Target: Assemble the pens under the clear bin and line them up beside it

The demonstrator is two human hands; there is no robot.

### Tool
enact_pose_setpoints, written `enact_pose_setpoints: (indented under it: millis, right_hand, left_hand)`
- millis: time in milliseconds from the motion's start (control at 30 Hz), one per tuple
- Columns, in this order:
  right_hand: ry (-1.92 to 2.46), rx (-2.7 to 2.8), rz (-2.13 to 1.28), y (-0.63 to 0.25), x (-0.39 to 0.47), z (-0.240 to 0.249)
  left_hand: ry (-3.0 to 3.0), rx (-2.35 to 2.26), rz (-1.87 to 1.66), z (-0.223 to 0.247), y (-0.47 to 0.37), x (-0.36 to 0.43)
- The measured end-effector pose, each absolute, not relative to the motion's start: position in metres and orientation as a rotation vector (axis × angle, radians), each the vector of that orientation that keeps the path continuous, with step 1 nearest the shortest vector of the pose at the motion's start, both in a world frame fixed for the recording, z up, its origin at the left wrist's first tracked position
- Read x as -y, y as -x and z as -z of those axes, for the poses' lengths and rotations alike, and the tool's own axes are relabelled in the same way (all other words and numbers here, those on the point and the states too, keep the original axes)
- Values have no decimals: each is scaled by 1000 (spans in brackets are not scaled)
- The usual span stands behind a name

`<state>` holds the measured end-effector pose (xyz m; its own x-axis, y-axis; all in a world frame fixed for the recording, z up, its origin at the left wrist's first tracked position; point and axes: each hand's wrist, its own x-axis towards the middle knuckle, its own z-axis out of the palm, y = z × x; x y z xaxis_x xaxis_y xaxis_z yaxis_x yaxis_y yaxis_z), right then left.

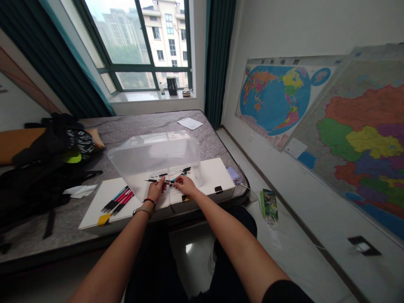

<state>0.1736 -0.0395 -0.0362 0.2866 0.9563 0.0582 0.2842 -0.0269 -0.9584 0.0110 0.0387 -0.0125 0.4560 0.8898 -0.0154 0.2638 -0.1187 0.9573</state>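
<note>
My left hand (156, 190) is closed on a slim black-and-white pen (151, 180), which lies level between finger and thumb. At the pen's other end, the fingertips of my right hand (184, 186) are pinched together; small parts there are partly hidden. Just beyond the hands, more pens (179, 171) lie near the mouth of a translucent plastic bin (151, 153), which appears tipped on its side. To the left of my left hand, several red, black and blue pens (119, 200) lie side by side on a white box (97, 200).
The white boxes rest along the edge of a grey mattress (217, 145). A black bag (47, 155) and a crumpled tissue (80, 191) lie left. White paper (190, 123) is at the back. A green box (269, 203) with a cable stands on the floor at right.
</note>
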Motion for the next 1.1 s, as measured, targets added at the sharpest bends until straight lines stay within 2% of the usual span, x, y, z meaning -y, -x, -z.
enact_pose_setpoints:
  millis: [200, 400, 600, 767, 1100]
  right_hand:
    - [1506, 1231, -900, -173, 43, 30]
    - [1588, 1263, -739, -175, 45, 27]
    - [1548, 1285, -804, -174, 47, 26]
    - [1592, 1286, -697, -175, 45, 31]
    - [1637, 1294, -705, -173, 48, 23]
  left_hand:
    - [-1646, -1006, -738, 10, -11, -38]
    - [-1620, -985, -740, 10, -11, -37]
    - [-1607, -981, -754, 6, -11, -35]
    - [-1638, -981, -748, 8, -10, -36]
    - [-1638, -953, -762, 8, -10, -36]
